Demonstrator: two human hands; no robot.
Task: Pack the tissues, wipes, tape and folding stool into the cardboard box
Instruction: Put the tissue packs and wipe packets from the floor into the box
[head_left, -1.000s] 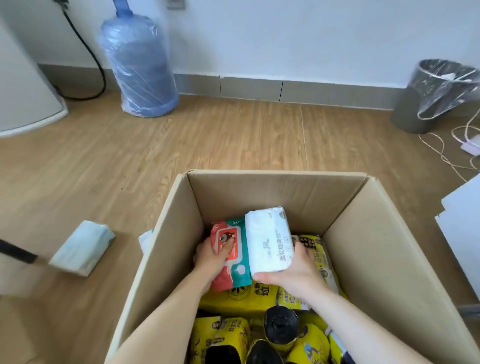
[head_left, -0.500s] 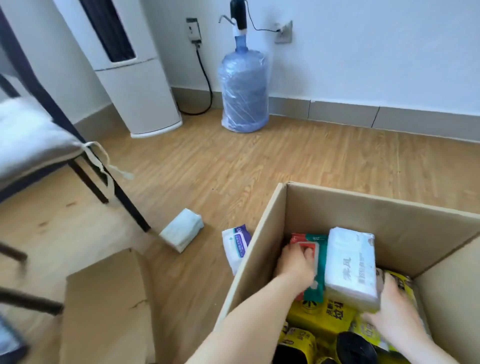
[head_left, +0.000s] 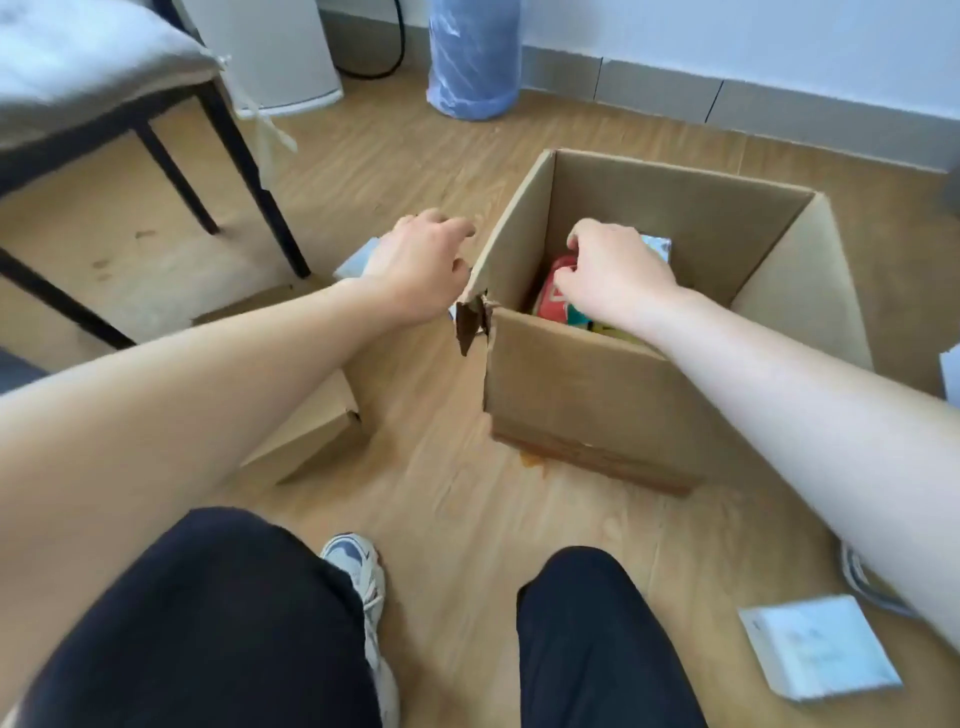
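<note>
Cardboard box (head_left: 597, 395) wall hides contents; right hand (head_left: 613, 275) grasp unclear; left hand (head_left: 421, 260) outside, loose, empty.

My 2 bare arms reach forward, 1 on each side of the cardboard box's (head_left: 597, 384) near-left corner.

My left hand (head_left: 421, 265) hangs outside the box's left wall, palm down, fingers loosely curled and holding nothing. My right hand (head_left: 613, 270) is inside the box, fingers bent downward; whether they grip anything I cannot tell. Both knees are bent below.
</note>
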